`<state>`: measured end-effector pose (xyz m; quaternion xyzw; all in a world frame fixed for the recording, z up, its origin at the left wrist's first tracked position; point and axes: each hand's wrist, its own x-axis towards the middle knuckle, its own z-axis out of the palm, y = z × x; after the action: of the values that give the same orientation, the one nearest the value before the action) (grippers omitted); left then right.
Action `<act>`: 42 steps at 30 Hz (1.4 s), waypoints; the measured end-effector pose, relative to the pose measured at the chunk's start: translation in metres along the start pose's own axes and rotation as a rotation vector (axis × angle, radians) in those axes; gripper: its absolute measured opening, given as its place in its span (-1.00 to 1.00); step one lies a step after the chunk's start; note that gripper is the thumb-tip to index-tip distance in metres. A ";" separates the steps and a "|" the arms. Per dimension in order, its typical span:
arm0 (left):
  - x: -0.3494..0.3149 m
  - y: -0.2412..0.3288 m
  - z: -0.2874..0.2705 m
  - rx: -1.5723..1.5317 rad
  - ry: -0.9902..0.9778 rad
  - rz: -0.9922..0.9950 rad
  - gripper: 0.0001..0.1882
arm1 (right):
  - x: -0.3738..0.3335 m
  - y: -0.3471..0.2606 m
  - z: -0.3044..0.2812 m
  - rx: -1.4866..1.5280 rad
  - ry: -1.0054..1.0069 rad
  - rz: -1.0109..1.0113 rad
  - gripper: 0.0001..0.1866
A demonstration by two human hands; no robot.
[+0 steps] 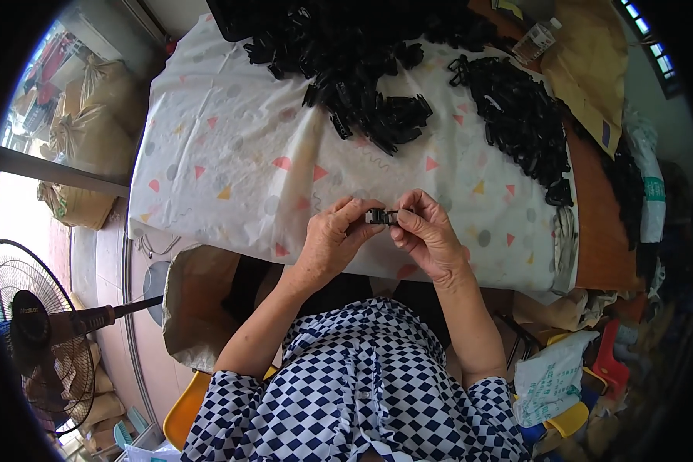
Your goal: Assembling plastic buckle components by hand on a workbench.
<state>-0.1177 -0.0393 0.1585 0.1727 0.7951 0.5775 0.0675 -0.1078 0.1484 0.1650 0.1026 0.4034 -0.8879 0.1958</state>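
Note:
Between both hands, just above the near edge of the table, is a small black plastic part (376, 217); its exact kind is too small to tell. My left hand (325, 245) pinches its left end between thumb and fingers. At its right end, my right hand (430, 237) closes thumb and fingertips on a thin black piece that meets it. Whether these are one part or two joined parts I cannot make out. Beyond my hands a large heap of similar black plastic parts (346, 73) spreads over the far side, and a second heap (520, 127) lies to the right.
A white patterned cloth (231, 165) covers the table. A clear bottle (537, 40) and brown paper (589, 73) are at the far right. On the left stands a black fan (35, 323), near an open sack (196, 308) below the table edge. A white plastic bag (550, 377) sits lower right.

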 end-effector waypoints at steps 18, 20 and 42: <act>-0.006 0.012 0.012 0.289 -0.009 0.184 -0.71 | -0.017 -0.004 -0.014 -0.177 0.072 0.049 -0.81; -0.005 0.014 0.012 0.288 -0.027 0.172 -0.71 | -0.019 -0.013 -0.013 -0.242 0.056 0.080 -0.81; 0.006 0.048 0.022 -0.005 -0.234 -0.108 -0.77 | -0.033 -0.020 -0.025 0.061 -0.083 0.350 -0.62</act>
<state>-0.1070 -0.0046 0.1977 0.1956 0.7886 0.5508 0.1911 -0.0860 0.1880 0.1738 0.1402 0.3440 -0.8556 0.3607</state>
